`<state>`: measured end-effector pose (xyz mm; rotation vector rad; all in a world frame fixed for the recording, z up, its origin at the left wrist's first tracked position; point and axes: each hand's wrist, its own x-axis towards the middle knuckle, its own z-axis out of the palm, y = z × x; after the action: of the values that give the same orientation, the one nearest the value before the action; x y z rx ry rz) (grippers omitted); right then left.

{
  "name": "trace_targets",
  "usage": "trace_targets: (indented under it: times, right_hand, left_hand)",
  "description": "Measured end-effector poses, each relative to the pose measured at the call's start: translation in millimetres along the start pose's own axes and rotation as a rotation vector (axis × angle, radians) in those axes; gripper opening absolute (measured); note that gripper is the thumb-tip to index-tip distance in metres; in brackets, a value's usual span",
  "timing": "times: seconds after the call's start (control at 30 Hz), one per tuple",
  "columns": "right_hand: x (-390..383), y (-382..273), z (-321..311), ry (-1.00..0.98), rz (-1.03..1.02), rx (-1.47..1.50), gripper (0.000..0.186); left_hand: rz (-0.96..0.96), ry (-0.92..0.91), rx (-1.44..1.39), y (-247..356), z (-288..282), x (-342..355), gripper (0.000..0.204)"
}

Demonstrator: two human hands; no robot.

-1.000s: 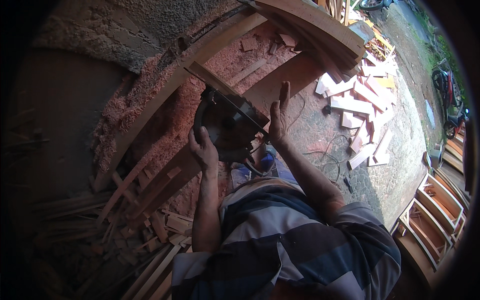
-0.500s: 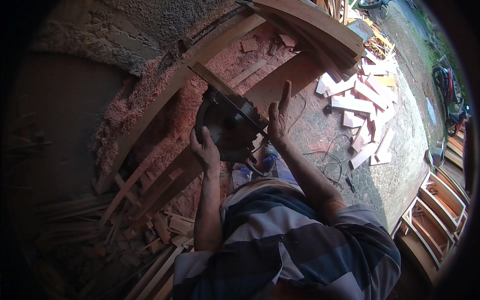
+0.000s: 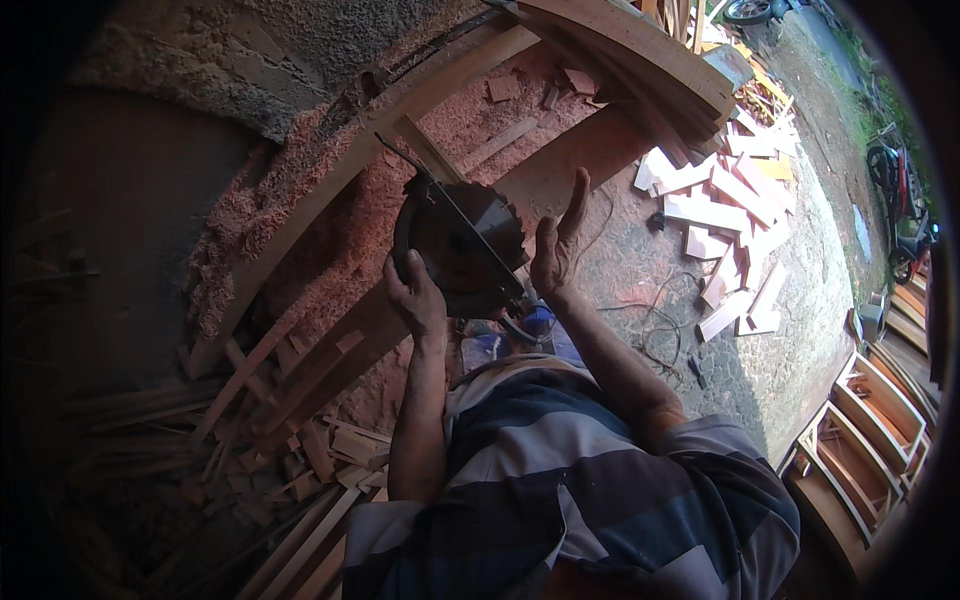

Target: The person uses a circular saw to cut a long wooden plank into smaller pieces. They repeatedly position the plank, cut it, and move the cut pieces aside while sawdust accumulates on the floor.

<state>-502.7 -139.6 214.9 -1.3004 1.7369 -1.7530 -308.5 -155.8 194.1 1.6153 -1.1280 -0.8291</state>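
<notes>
The left hand [image 3: 415, 295] is curled around the rear edge of a dark circular saw [image 3: 462, 245], fingers wrapped and closed on its body near the handle. The right hand [image 3: 558, 245] stands just beside the saw's right side with its fingers stretched up and held together, palm turned toward the tool; whether the palm actually touches the housing cannot be told from this view. The saw sits tilted over a narrow wooden strip [image 3: 425, 150] that crosses a long curved plank [image 3: 330, 180], and the toothed rim of the blade shows along its right edge.

Judging from this, the step in hand is guiding or setting the saw on the wood, and it goes best with both hands firm on the body, well away from the teeth. The open right hand looks close to the blade side; a grip on the housing would be safer than a flat palm. Thick reddish sawdust [image 3: 300, 250] covers the surface around the plank and could hide the cut line or let the wood slide. A thin cable [image 3: 650, 320] trails over the ground to the right and should stay behind the cut. Pale offcuts [image 3: 720, 210] lie well apart, farther right.
</notes>
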Motion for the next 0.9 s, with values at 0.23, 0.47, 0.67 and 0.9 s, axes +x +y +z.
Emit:
trace_targets:
  times: [0.23, 0.47, 0.67, 0.9]
  right_hand:
    - [-18, -10, 10, -0.109, -0.116, -0.114, 0.071]
    - [-29, -6, -6, -0.040, 0.055, -0.084, 0.058]
    - [-87, -26, -72, -0.553, 0.560, -0.056, 0.046]
    - [-100, -16, -55, -0.616, 0.518, 0.023, 0.045]
  left_hand:
    - [-0.014, -0.012, -0.034, 10, 1, -6, 0.041]
    - [-0.053, 0.027, 0.021, 10, 4, -8, 0.046]
    - [0.461, -0.014, 0.456, 7, -7, -4, 0.062]
    - [1.172, -0.964, 0.726, 60, -13, 0, 0.085]
